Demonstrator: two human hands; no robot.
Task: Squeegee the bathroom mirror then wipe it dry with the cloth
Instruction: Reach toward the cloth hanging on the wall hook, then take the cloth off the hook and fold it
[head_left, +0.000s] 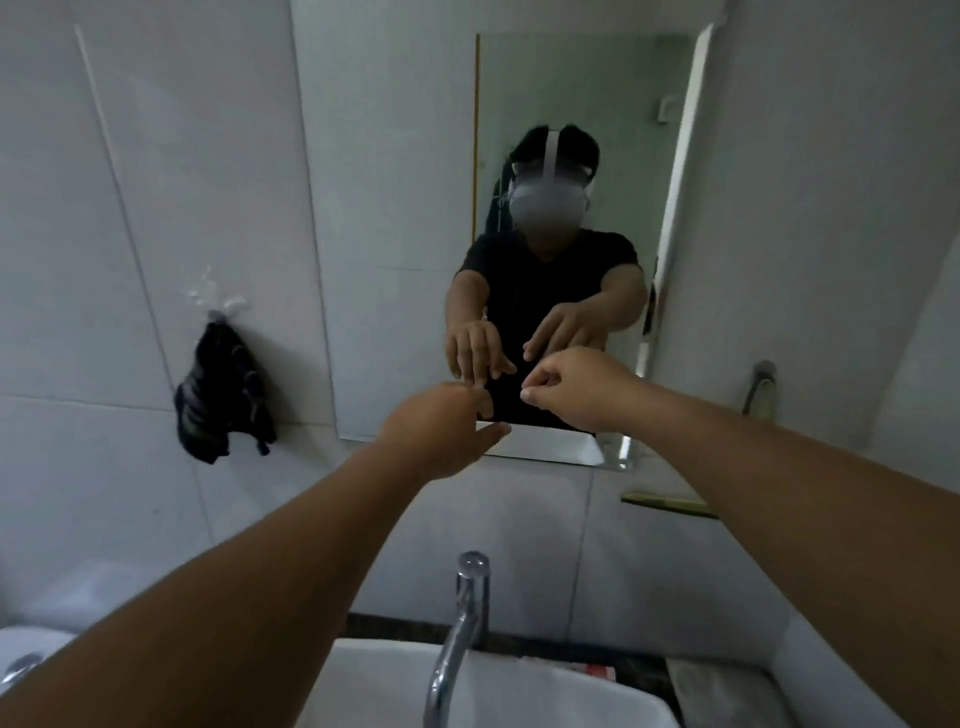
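The bathroom mirror (582, 93) hangs on the tiled wall above the sink and reflects a person in a black shirt. A dark striped cloth (223, 395) hangs from a hook on the left wall, well left of both hands. My left hand (447, 426) reaches toward the mirror's lower edge with its fingers stretched forward and holds nothing. My right hand (571, 389) hovers just in front of the lower glass, fingers loosely curled, with nothing visible in it. No squeegee is in view.
A chrome faucet (462, 623) rises over the white sink (395, 691) right below my arms. A narrow ledge (670, 501) sits under the mirror's right corner, a second metal tap (761, 387) farther right. A white toilet (31, 649) shows at the lower left.
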